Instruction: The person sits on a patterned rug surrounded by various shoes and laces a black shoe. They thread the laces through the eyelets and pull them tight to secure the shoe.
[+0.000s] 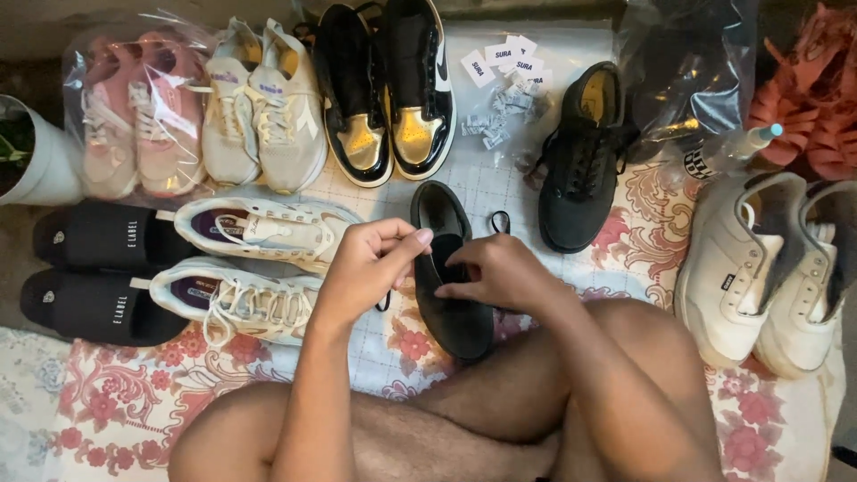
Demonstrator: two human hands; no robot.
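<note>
A black shoe (pixel 451 308) lies on the floral cloth (pixel 116 402) in front of my crossed legs, toe toward me. My left hand (pixel 368 263) and my right hand (pixel 500 272) are both over its lacing area, fingers pinched on a thin black lace (pixel 498 220) that loops up behind the right hand. Its partner, a second black shoe (pixel 580 165), rests a little farther back to the right.
Around me lie black and gold high-tops (pixel 384 89), beige trainers (pixel 263 107), pink shoes in a clear bag (pixel 134 112), white trainers (pixel 259 268), black slides (pixel 98 272), white shoes (pixel 759 268), paper tags (pixel 504 58), a spray bottle (pixel 732 147) and a white pot (pixel 36 156).
</note>
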